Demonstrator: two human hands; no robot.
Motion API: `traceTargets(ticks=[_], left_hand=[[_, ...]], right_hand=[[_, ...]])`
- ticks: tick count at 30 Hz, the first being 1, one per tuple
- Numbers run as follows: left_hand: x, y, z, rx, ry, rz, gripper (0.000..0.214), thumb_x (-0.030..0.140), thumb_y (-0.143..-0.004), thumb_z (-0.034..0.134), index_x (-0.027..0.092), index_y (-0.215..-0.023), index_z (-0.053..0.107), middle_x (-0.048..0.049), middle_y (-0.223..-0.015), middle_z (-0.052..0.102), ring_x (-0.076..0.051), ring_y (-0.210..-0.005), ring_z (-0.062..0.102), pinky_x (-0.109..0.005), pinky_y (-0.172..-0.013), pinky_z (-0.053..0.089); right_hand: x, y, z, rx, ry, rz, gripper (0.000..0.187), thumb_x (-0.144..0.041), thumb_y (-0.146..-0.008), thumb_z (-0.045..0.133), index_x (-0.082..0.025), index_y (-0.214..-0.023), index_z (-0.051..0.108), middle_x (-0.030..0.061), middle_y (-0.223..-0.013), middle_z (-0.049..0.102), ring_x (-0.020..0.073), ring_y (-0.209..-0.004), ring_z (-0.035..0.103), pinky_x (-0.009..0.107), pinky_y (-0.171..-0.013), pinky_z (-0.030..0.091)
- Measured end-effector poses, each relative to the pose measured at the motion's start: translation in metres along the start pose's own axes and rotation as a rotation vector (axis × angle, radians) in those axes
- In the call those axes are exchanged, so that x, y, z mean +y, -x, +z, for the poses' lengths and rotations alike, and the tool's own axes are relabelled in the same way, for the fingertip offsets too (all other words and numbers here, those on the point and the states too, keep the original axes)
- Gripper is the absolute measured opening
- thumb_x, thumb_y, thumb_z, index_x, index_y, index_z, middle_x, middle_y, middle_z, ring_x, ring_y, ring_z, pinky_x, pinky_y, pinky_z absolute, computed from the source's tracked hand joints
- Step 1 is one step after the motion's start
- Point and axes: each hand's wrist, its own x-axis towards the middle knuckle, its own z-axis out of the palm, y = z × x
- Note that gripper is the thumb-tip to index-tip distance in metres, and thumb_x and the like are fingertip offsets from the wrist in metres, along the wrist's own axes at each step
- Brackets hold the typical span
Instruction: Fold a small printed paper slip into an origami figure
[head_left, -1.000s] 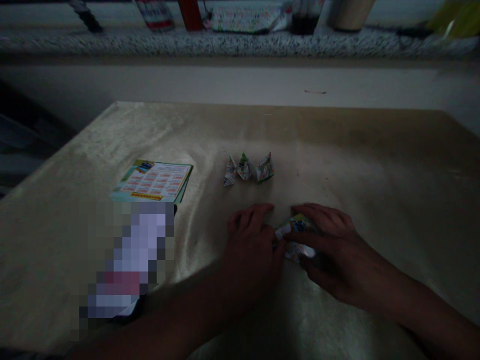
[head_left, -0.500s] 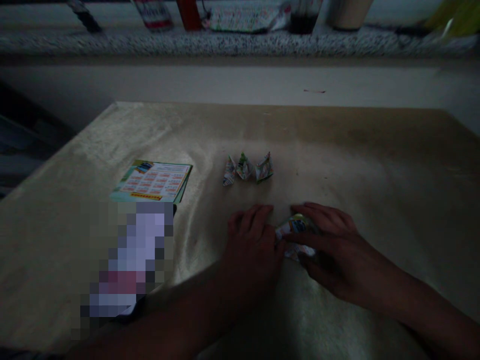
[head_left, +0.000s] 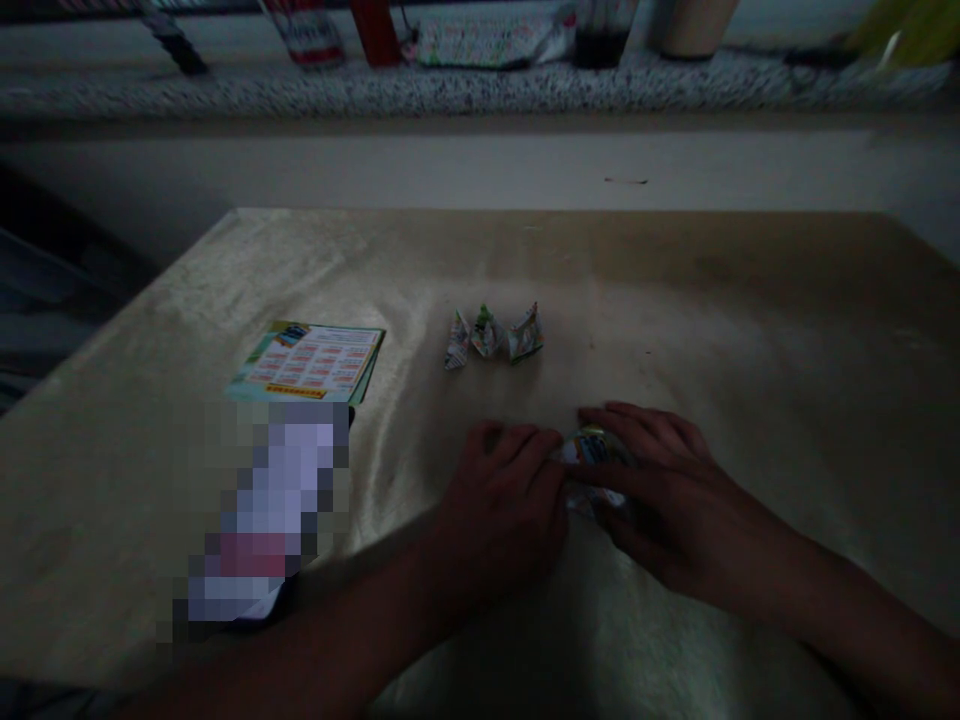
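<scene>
A small folded piece of printed paper point(head_left: 592, 447) lies on the table between my hands, partly hidden by fingers. My left hand point(head_left: 514, 485) is closed at its left edge, the fingertips curled down and the thumb side against the paper. From the right, my right hand point(head_left: 664, 490) holds the paper against the tabletop. Its index finger reaches across the sheet, the thumb is at the near edge and the other fingers rest along the far side. Beyond the hands stand three small folded paper shapes: one on the left point(head_left: 457, 341), one in the middle point(head_left: 487, 335) and one on the right point(head_left: 526, 334).
Printed cards point(head_left: 315, 362) lie stacked on the left side of the table point(head_left: 712, 310). A phone point(head_left: 277, 500), its screen blurred out, lies nearer, beside my left forearm. Along the back, a speckled stone ledge point(head_left: 465, 95) carries a red-labelled container point(head_left: 306, 35) and a packet point(head_left: 480, 40).
My left hand has shifted slightly right, and its fingers are more curled at the paper's edge, covering more of it. My right hand stays nearly in place.
</scene>
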Motion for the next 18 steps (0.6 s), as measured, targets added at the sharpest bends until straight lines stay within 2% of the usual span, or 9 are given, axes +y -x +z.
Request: traceTargets(ticks=[4, 8, 12, 18], left_hand=[[0.0020, -0.0017, 0.0008, -0.002, -0.034, -0.008, 0.019, 0.020, -0.098, 0.051, 0.013, -0.100, 0.067, -0.0145, -0.120, 0.070, -0.030, -0.109, 0.063, -0.055, -0.097, 0.042], [0.0036, -0.0032, -0.0019, -0.036, -0.023, -0.043, 0.024, 0.026, -0.100, 0.049, 0.013, -0.103, 0.068, -0.0150, -0.125, 0.068, -0.031, -0.113, 0.060, -0.057, -0.098, 0.041], [0.0052, -0.0050, -0.0035, -0.085, -0.014, -0.069, 0.032, 0.038, -0.099, 0.052, 0.012, -0.107, 0.069, -0.0161, -0.128, 0.066, -0.034, -0.116, 0.058, -0.060, -0.098, 0.040], [0.0078, -0.0095, -0.0025, -0.108, -0.040, -0.132, 0.043, 0.052, -0.096, 0.055, 0.013, -0.104, 0.071, -0.0160, -0.130, 0.064, -0.035, -0.114, 0.056, -0.060, -0.096, 0.041]], right_hand=[[-0.0005, -0.0007, -0.0001, -0.004, -0.009, 0.000, 0.050, -0.020, -0.085, 0.066, -0.034, -0.133, 0.066, 0.0098, -0.153, 0.049, 0.0349, -0.143, 0.039, 0.060, -0.111, 0.034], [-0.0001, -0.0001, 0.0002, -0.011, -0.019, -0.008, 0.053, -0.019, -0.082, 0.067, -0.034, -0.133, 0.067, 0.0098, -0.154, 0.048, 0.0352, -0.145, 0.037, 0.060, -0.112, 0.033], [-0.0004, 0.0010, -0.0009, -0.028, -0.031, -0.005, 0.063, -0.015, -0.075, 0.067, -0.032, -0.135, 0.065, 0.0107, -0.155, 0.046, 0.0363, -0.145, 0.036, 0.061, -0.113, 0.032], [-0.0019, -0.0005, -0.0038, -0.041, -0.038, -0.010, 0.064, -0.012, -0.073, 0.064, -0.031, -0.134, 0.066, 0.0113, -0.155, 0.045, 0.0360, -0.146, 0.035, 0.060, -0.113, 0.032]])
